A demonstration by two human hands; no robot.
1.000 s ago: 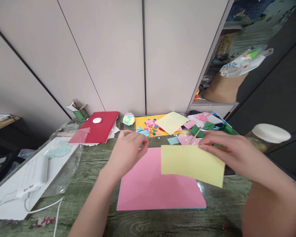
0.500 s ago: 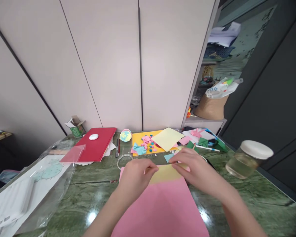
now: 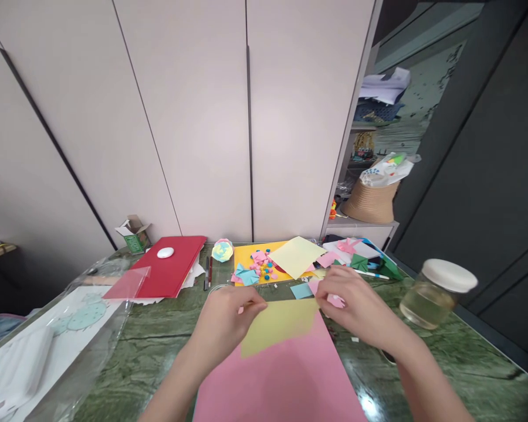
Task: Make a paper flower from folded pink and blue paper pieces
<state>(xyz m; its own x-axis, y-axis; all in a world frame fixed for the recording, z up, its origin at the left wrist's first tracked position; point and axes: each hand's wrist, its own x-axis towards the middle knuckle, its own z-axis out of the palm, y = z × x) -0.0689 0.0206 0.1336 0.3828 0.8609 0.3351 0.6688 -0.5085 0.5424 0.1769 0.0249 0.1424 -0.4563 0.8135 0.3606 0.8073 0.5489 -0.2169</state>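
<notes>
A yellow sheet of paper [image 3: 281,325] is held over a larger pink sheet [image 3: 286,381] that lies on the green marbled table. At the yellow sheet's upper left, my left hand [image 3: 229,313] pinches its edge between thumb and fingers. My right hand [image 3: 351,298] is closed at the upper right corner, with its fingertips on the paper. A small blue paper square [image 3: 301,291] lies just beyond, between the hands. Behind my left hand, a clear ring [image 3: 220,287] is mostly hidden.
Farther back lie a pale yellow square [image 3: 297,257], paper scraps and beads on orange-yellow paper [image 3: 244,253], and a red folder [image 3: 169,272]. A lidded jar of liquid [image 3: 435,296] stands at the right. Clear plastic [image 3: 110,328] and a white device [image 3: 24,363] are at the left.
My hands have spread farther apart, the left one moving left. More of the yellow sheet shows now, tilted over the pink one. The view has shifted slightly.
</notes>
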